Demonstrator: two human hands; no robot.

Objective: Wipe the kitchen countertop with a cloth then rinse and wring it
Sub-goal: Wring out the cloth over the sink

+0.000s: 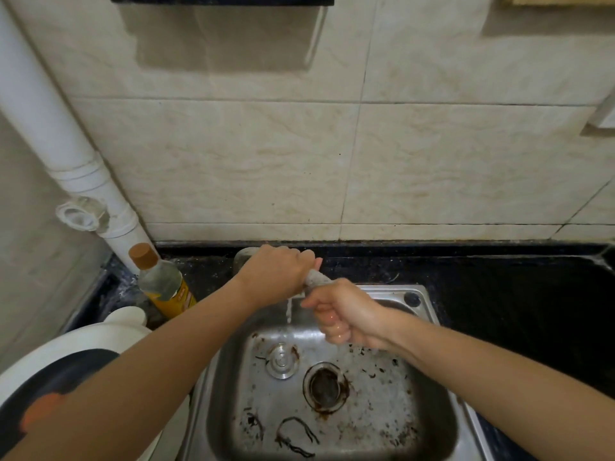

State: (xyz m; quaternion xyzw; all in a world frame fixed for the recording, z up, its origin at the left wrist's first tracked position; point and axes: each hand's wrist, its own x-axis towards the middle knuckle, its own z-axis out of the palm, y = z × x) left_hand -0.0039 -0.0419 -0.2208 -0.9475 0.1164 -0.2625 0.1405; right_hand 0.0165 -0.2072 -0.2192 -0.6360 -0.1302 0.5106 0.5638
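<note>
Over the back of the steel sink (442, 424) both hands hold a small grey cloth (316, 278), twisted into a tight roll between them. My left hand (276, 271) grips its far end with curled fingers. My right hand (342, 314) grips the near end in a fist. Only a short piece of cloth shows between the two fists. A thin stream of water (289, 311) drips from the cloth into the basin. The black countertop (499, 294) runs around the sink.
A bottle (163, 284) with a brown cap and yellow label stands left of the sink. A white appliance with a dark lid (66, 361) sits at the near left. A white pipe (66, 144) runs down the tiled wall. The stained basin holds a drain (324, 387) and a loose plug (281, 361).
</note>
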